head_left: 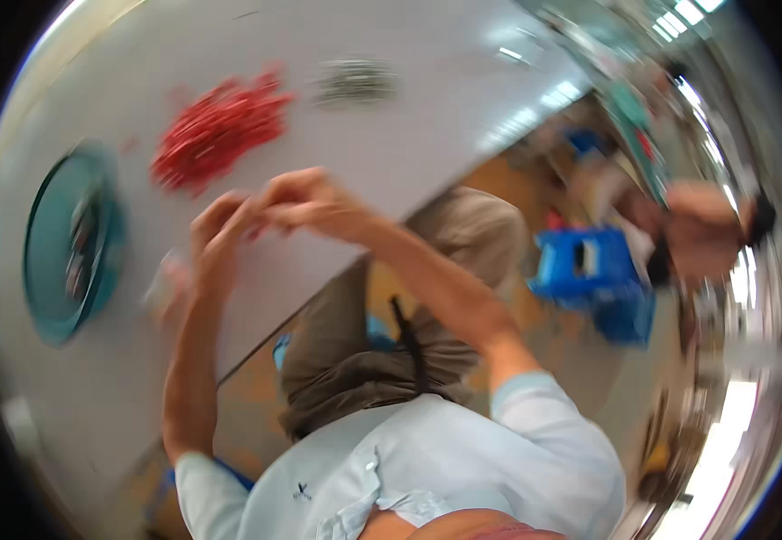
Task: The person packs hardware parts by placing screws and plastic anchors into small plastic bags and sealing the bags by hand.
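Just beyond left hand (218,229) and right hand (317,209) — heaped red pieces (221,133).

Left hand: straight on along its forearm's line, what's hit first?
Likely the red pile on the table, ahead of the left hand; blur leaves height and depth unclear.

Heap of bright red, slim small pieces (220,135), with paler pink glints; low heap of silver-grey fine pieces (355,81), streaked by blur; round teal-green basin (47,238), one even tone, its blurred contents (81,238) mottled grey and blackish; flat pale grey counter (409,126), plain, with white reflections; pale blue cloth shirt (319,459), plain but for a small navy emblem (302,491); olive-brown cloth trousers (323,360), unpatterned; boxy vivid blue stool (611,261); ochre and dull grey floor (580,387), patchy.
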A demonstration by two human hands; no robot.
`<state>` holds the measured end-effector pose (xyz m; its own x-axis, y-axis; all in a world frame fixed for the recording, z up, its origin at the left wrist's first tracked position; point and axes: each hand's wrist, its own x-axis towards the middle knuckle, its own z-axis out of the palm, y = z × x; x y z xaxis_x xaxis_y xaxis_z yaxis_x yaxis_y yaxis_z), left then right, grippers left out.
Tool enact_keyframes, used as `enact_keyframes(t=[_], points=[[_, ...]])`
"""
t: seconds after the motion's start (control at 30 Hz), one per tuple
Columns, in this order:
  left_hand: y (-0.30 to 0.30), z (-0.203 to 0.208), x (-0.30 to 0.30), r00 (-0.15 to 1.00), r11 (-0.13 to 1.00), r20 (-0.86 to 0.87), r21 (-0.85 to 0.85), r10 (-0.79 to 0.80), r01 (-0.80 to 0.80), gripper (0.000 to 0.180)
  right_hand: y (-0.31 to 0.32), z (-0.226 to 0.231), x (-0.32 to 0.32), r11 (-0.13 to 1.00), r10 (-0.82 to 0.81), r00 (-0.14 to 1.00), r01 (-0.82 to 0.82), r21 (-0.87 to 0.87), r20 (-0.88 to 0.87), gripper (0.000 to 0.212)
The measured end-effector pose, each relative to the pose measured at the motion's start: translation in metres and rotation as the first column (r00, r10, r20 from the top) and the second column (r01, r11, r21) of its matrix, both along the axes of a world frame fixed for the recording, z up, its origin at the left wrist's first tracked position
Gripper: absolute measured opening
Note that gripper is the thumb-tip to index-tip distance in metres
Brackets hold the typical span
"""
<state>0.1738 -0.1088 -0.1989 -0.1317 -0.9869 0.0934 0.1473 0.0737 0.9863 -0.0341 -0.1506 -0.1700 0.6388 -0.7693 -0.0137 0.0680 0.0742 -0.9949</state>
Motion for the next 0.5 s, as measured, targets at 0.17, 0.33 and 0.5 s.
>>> enact_keyframes(t=[0.17,0.33,0.5], points=[[-0.017,-0.026,-0.027,0.938,0.949,-0.17,-0.036,0.303,-0.313,0.019,0.005,0.015,-0.021,0.944,-0.306,0.95,0.295,-0.149,-0.055,0.007],[0.0,-0.018,-0.015,0.936,0.935,0.079,-0.121,0.343,-0.333,0.016,-0.014,0.063,0.053,0.951,-0.194,0.959,0.236,-0.199,0.209,0.007],[0.002,-0.021,-0.021,0.898,0.842,0.262,-0.507,0.354,-0.184,0.013,-0.043,0.107,0.157,0.974,-0.178,0.97,0.198,-0.114,0.164,0.02]])
